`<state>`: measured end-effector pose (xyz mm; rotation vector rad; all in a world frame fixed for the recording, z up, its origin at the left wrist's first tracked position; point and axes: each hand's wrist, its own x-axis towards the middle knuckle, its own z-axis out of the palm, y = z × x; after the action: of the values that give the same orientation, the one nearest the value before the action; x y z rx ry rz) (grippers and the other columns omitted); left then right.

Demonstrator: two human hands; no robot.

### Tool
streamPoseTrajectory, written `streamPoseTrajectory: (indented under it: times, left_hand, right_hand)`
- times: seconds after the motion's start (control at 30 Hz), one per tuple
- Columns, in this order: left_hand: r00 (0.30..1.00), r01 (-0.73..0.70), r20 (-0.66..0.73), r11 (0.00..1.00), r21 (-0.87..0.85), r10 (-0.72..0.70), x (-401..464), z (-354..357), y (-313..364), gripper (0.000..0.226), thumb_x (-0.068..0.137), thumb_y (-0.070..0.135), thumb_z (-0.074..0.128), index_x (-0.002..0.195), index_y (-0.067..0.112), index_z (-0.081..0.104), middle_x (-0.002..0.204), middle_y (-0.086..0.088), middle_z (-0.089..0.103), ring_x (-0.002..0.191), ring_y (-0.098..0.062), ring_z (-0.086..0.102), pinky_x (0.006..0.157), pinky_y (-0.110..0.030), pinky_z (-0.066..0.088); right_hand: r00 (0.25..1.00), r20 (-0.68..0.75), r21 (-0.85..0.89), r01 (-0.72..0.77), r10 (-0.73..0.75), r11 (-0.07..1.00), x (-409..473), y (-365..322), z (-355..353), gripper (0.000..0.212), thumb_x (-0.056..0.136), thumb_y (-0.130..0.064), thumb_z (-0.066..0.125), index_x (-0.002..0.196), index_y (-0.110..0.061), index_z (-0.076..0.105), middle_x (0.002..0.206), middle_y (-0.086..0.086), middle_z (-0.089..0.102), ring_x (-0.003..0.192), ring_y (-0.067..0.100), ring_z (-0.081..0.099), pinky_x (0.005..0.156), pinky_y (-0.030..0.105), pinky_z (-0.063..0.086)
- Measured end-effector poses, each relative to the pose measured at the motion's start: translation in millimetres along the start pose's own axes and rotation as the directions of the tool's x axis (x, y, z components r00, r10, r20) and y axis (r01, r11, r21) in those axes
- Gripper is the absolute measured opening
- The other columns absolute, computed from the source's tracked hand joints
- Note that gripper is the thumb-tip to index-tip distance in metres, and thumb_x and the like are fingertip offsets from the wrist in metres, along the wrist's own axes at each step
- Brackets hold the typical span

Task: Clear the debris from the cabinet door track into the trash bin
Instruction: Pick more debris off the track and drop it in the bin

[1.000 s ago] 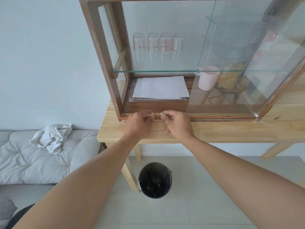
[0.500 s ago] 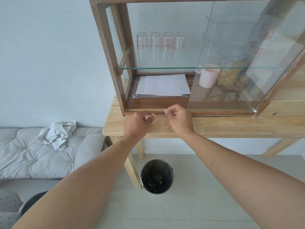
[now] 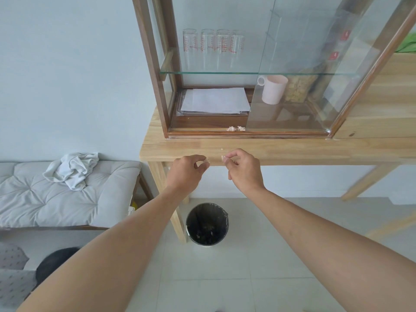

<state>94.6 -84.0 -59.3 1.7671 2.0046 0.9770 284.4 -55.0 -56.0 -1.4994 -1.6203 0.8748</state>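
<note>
Two hands hang just in front of the bench (image 3: 292,152) edge, above the trash bin (image 3: 207,224). Left hand (image 3: 188,172) has its grip pinched on a pale scrap, apparently debris; right hand (image 3: 244,168) pinches another. More debris (image 3: 235,128) lies in the cabinet door track (image 3: 202,133) behind the bench edge.

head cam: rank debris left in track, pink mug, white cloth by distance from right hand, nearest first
From the right hand:
1. Debris in the cabinet track, just beyond it.
2. Pink mug, behind the glass, farther back and right.
3. White cloth, far left on the cushion.
</note>
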Motion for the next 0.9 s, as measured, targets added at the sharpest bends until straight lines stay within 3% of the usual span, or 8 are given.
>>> streamPoseTrajectory:
  times: [0.13, 0.3, 0.43, 0.57, 0.73, 0.9]
  left_hand:
    - [0.998, 0.009, 0.056, 1.0, -0.005, -0.009, -20.5, 13.4, -8.6, 0.03, 0.097, 0.048, 0.065, 0.119, 0.03, 0.077, 0.079, 0.012, 0.068, 0.071, -0.005, 0.061, 0.063, -0.028, 0.052]
    - [0.988, 0.079, 0.132, 0.997, -0.027, -0.075, -35.0, 36.4, -28.2, 0.032, 0.098, 0.049, 0.063, 0.122, 0.031, 0.075, 0.079, 0.007, 0.068, 0.075, -0.015, 0.065, 0.071, -0.035, 0.058]
    - [0.979, 0.131, 0.16, 0.991, -0.017, -0.126, -45.6, 66.9, -49.9, 0.03, 0.098, 0.047, 0.064, 0.12, 0.032, 0.076, 0.077, 0.01, 0.066, 0.074, -0.014, 0.064, 0.066, -0.029, 0.052]
    - [0.956, 0.206, 0.211, 0.979, 0.0, -0.201, -58.2, 101.8, -79.7, 0.027, 0.097, 0.045, 0.065, 0.116, 0.031, 0.077, 0.077, 0.009, 0.065, 0.079, -0.019, 0.064, 0.072, -0.035, 0.056]
    - [0.917, 0.286, 0.272, 0.956, 0.057, -0.291, -55.3, 139.8, -114.6, 0.025, 0.098, 0.048, 0.063, 0.112, 0.034, 0.077, 0.076, 0.008, 0.067, 0.08, -0.022, 0.065, 0.072, -0.039, 0.057]
    - [0.885, 0.352, 0.278, 0.928, 0.124, -0.373, -38.5, 172.2, -138.9, 0.024, 0.097, 0.051, 0.059, 0.108, 0.04, 0.077, 0.068, 0.01, 0.066, 0.067, -0.012, 0.064, 0.058, -0.031, 0.051]
  right_hand:
    - [0.999, 0.031, -0.061, -0.015, 0.017, 0.998, -20.1, 20.8, 0.5, 0.01, 0.103, -0.035, 0.067, 0.098, -0.027, 0.071, 0.052, -0.006, 0.069, 0.045, 0.006, 0.061, 0.045, 0.011, 0.04]
    - [0.995, 0.062, -0.106, -0.07, 0.077, 0.992, -29.7, 55.6, 10.4, 0.009, 0.102, -0.035, 0.067, 0.098, -0.029, 0.072, 0.055, -0.003, 0.071, 0.048, 0.01, 0.063, 0.055, 0.027, 0.046]
    - [0.985, 0.102, -0.137, -0.124, 0.139, 0.983, -35.1, 100.9, 29.4, 0.009, 0.101, -0.036, 0.07, 0.094, -0.031, 0.071, 0.051, -0.005, 0.064, 0.046, 0.005, 0.06, 0.053, 0.025, 0.042]
    - [0.968, 0.142, -0.187, -0.181, 0.209, 0.965, -39.5, 149.9, 53.8, 0.014, 0.098, -0.041, 0.073, 0.088, -0.031, 0.071, 0.053, -0.01, 0.053, 0.049, 0.007, 0.053, 0.056, 0.028, 0.04]
    - [0.945, 0.175, -0.233, -0.233, 0.277, 0.944, -29.2, 190.7, 78.7, 0.012, 0.097, -0.039, 0.074, 0.087, -0.032, 0.072, 0.057, -0.013, 0.058, 0.056, 0.002, 0.057, 0.056, 0.026, 0.039]
    - [0.922, 0.209, -0.272, -0.267, 0.327, 0.925, 0.2, 216.5, 94.4, 0.013, 0.098, -0.037, 0.073, 0.087, -0.029, 0.074, 0.06, -0.01, 0.061, 0.055, 0.007, 0.058, 0.058, 0.027, 0.04]
